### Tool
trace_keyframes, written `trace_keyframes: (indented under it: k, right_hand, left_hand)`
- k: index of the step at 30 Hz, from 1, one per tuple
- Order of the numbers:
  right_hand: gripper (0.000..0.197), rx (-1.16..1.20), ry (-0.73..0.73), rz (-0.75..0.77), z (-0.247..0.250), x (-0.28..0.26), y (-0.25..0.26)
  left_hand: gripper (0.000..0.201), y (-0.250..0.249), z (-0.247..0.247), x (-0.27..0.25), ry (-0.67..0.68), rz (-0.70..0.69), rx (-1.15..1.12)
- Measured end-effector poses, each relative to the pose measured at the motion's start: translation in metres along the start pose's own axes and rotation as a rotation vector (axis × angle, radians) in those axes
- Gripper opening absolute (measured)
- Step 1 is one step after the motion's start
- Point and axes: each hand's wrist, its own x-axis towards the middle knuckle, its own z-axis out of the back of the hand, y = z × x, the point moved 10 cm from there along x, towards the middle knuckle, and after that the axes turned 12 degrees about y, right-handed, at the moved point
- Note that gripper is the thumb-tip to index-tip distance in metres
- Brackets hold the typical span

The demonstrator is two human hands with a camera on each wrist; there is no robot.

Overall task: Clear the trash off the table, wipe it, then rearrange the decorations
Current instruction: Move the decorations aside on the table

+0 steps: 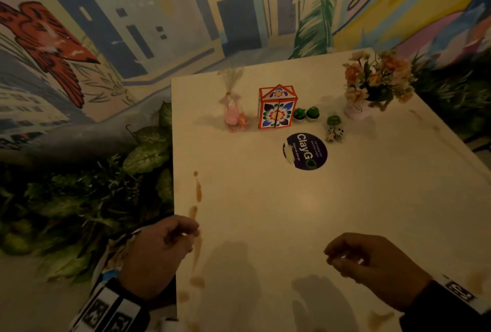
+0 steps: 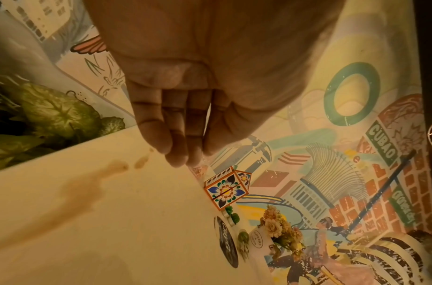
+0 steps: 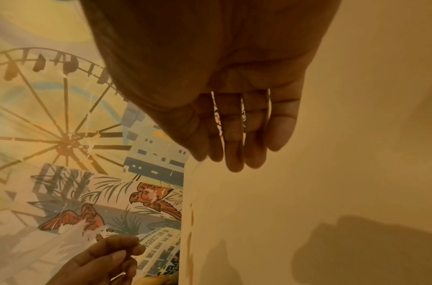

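Observation:
The white table [image 1: 305, 212] carries brown stains [image 1: 198, 193] along its left edge and near the front right corner. At its far side stand a pink wrapped posy [image 1: 235, 116], an orange house-shaped flower box [image 1: 277, 108], two tiny cactus pots [image 1: 305, 114], a small green figurine [image 1: 334, 129] and a flower pot [image 1: 377, 84]. My left hand [image 1: 183, 236] hovers over the left edge by the stains, fingers loosely curled, with nothing seen in it. My right hand [image 1: 342, 257] hovers over the near middle, also loosely curled and holding nothing. No trash or cloth shows.
A round dark ClayGo sticker [image 1: 305, 151] lies flat in front of the decorations. Artificial leaves [image 1: 79, 198] crowd the table's left side and more greenery [image 1: 451, 87] its far right. A painted mural wall [image 1: 132, 25] stands close behind.

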Motion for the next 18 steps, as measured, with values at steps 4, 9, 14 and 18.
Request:
trace_keyframes:
  k: [4, 9, 14, 18]
  right_hand:
    - [0.01, 0.014, 0.076, -0.001, 0.017, 0.013, -0.007]
    - [0.01, -0.05, 0.136, 0.082, 0.062, 0.037, -0.016]
    - [0.008, -0.145, 0.169, 0.138, 0.103, 0.046, -0.029]
    - [0.007, -0.114, 0.256, 0.115, 0.123, 0.044, -0.044]
  left_hand:
    - [0.024, -0.025, -0.015, 0.026, -0.02, -0.024, -0.006]
    - [0.02, -0.058, -0.037, 0.061, -0.111, -0.026, 0.017]
    - [0.012, -0.077, -0.055, 0.093, -0.273, 0.081, -0.085]
    - [0.021, -0.078, -0.055, 0.124, -0.378, 0.175, -0.154]
